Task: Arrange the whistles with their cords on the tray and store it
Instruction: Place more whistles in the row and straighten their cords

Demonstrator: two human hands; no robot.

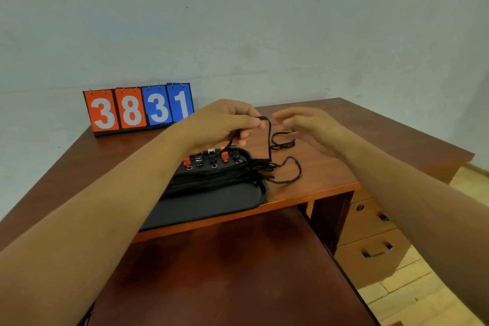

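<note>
A black oval tray [211, 204] lies on the wooden desk near its front edge. Several whistles [211, 159], red and black with metal rings, stand in a row along the tray's far side. Their black cords [227, 174] lie bundled across the tray and spill over its right rim onto the desk. My left hand [222, 122] pinches a loop of one black cord [268, 137] and holds it raised above the tray. My right hand [312, 130] hovers just right of it, fingers spread and blurred, over another cord loop [283, 141] on the desk.
A flip scoreboard [139, 110] reading 3831 stands at the desk's back left against the wall. A pulled-out dark shelf [225, 272] sits below the desk front. A drawer unit [370, 241] with handles is at the right, above a tiled floor.
</note>
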